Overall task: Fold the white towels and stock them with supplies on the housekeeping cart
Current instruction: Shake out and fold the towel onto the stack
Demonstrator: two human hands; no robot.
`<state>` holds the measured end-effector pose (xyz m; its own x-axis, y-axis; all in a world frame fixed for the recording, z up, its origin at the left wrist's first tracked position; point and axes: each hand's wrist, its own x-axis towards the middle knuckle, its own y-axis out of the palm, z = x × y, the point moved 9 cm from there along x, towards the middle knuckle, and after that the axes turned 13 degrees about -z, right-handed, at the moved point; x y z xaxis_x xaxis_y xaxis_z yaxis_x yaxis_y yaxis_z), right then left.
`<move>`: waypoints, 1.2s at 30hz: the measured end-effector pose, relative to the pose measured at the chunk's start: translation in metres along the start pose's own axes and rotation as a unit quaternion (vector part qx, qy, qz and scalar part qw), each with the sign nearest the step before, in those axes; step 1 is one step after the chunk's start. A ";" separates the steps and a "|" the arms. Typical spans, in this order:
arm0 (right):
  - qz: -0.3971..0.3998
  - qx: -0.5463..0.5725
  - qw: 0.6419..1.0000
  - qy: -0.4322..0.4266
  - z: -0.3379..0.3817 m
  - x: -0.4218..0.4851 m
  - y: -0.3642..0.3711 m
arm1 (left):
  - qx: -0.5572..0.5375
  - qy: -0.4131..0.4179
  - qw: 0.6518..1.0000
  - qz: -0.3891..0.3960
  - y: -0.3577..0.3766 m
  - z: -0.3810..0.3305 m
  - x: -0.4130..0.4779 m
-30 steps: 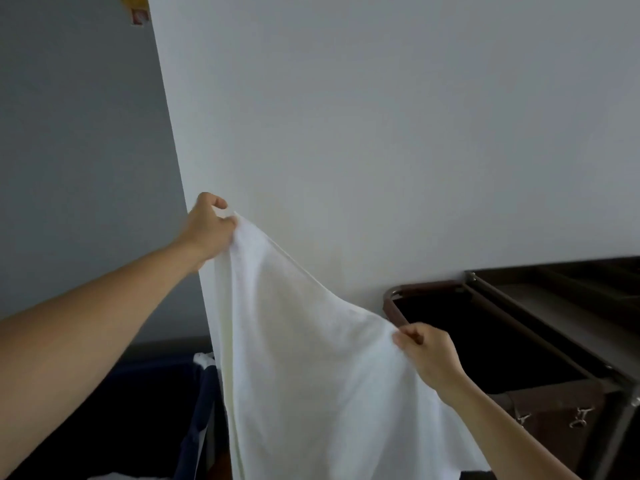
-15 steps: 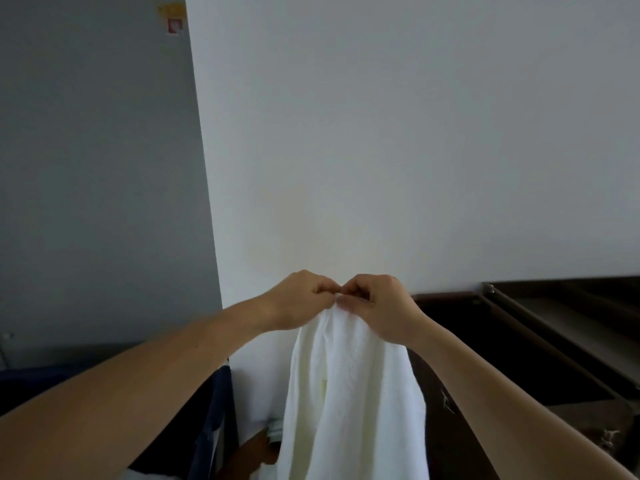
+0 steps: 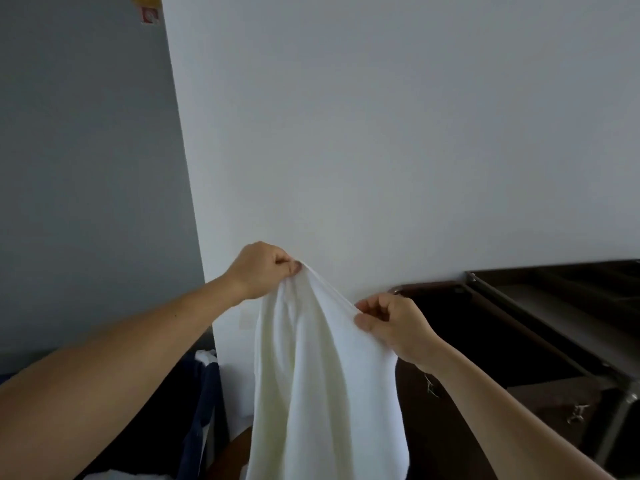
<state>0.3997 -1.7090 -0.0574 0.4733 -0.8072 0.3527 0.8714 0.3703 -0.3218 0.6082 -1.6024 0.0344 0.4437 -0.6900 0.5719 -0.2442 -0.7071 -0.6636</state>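
I hold a white towel up before a pale wall, my left hand pinching its top edge higher, my right hand pinching lower beside the dark housekeeping cart; the towel hangs down between my arms

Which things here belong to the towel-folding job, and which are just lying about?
Job: white towel, pinched by left hand and right hand; housekeeping cart.
Just there: wall sticker; dark blue bag.
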 end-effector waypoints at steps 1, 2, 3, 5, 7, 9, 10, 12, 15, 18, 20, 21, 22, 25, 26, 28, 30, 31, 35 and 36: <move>-0.002 -0.015 1.000 0.005 -0.007 -0.001 -0.004 | 0.012 -0.013 1.000 -0.013 -0.002 0.007 0.005; 0.002 -0.041 0.999 0.004 -0.015 -0.003 -0.008 | 0.020 -0.028 0.999 -0.027 -0.004 0.013 0.009; 0.013 -0.080 0.997 -0.004 -0.021 -0.007 -0.008 | 0.019 -0.045 0.998 -0.042 -0.005 0.019 0.013; 0.047 -0.162 0.985 -0.024 -0.033 -0.019 -0.003 | -0.007 -0.089 0.994 -0.065 -0.004 0.028 0.017; 0.070 -0.192 0.978 -0.039 -0.042 -0.031 0.005 | -0.035 -0.114 0.990 -0.070 0.002 0.031 0.020; 0.065 -0.199 0.977 -0.050 -0.049 -0.039 0.008 | -0.046 -0.113 0.990 -0.066 0.008 0.025 0.022; 0.055 -0.199 0.977 -0.050 -0.052 -0.041 0.008 | -0.048 -0.111 0.991 -0.066 0.009 0.021 0.023; 0.033 -0.177 0.983 -0.035 -0.059 -0.043 0.006 | -0.057 -0.108 0.990 -0.070 0.009 0.015 0.026; 0.013 -0.150 0.988 -0.024 -0.064 -0.044 0.007 | -0.067 -0.109 0.988 -0.082 0.008 0.009 0.030; 0.013 -0.145 0.989 -0.034 -0.067 -0.047 0.009 | -0.061 -0.117 0.986 -0.100 0.004 0.011 0.033; 0.006 -0.136 0.989 -0.050 -0.069 -0.051 0.008 | -0.058 -0.130 0.984 -0.111 0.000 0.016 0.035; 0.000 -0.129 0.990 -0.062 -0.069 -0.052 0.005 | -0.053 -0.133 0.983 -0.113 -0.001 0.019 0.035; -0.003 -0.122 0.990 -0.072 -0.070 -0.053 0.004 | -0.046 -0.131 0.984 -0.113 -0.001 0.020 0.036; 0.016 -0.127 0.990 -0.064 -0.082 -0.054 0.003 | -0.040 -0.128 0.985 -0.109 0.003 0.024 0.034; 0.024 -0.134 0.990 -0.049 -0.089 -0.054 0.003 | -0.040 -0.129 0.985 -0.110 0.005 0.026 0.034; 0.028 -0.138 0.990 -0.012 -0.104 -0.056 0.001 | -0.037 -0.130 0.984 -0.112 0.006 0.029 0.034; 0.025 -0.142 0.990 0.007 -0.116 -0.058 -0.002 | -0.034 -0.133 0.984 -0.118 0.004 0.034 0.034; 0.020 -0.145 0.989 0.010 -0.120 -0.059 -0.003 | -0.031 -0.134 0.983 -0.122 0.003 0.037 0.035; -0.050 -0.178 0.983 0.008 -0.121 -0.056 -0.024 | -0.007 -0.136 0.983 -0.122 0.002 0.052 0.036; -0.070 -0.185 0.980 0.000 -0.118 -0.054 -0.031 | -0.002 -0.139 0.983 -0.119 0.003 0.057 0.035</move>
<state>0.3325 -1.7313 -0.1701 0.3523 -0.8387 0.4153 0.8215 0.0646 -0.5666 0.6718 -1.6200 0.0251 0.7069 -0.4370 0.5562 -0.1083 -0.8439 -0.5254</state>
